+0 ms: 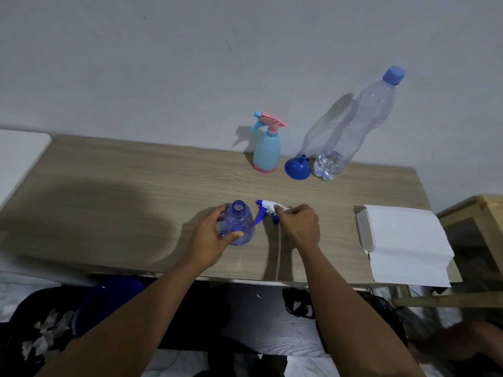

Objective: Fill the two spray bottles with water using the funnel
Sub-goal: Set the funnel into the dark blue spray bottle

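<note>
My left hand [211, 235] grips a clear blue spray bottle [239, 227] that stands upright on the wooden table [122, 208], its neck open and uncapped. Just right of it, my right hand [298, 225] holds the bottle's white and blue spray head [268, 208], which lies on the table with its dip tube [278, 254] trailing toward the front edge. At the back stand a light blue spray bottle [267, 148] with a pink trigger head on, a blue funnel [297, 167] resting wide end down, and a tall clear water bottle [353, 126] with a blue cap, water only near its bottom.
A white sheet over cardboard [405, 243] lies at the table's right end. A wooden stand [473, 213] sits further right. A white surface [19, 156] is at the far left. A wall is close behind the table. Dark items and a blue tub [109, 300] lie below the front edge.
</note>
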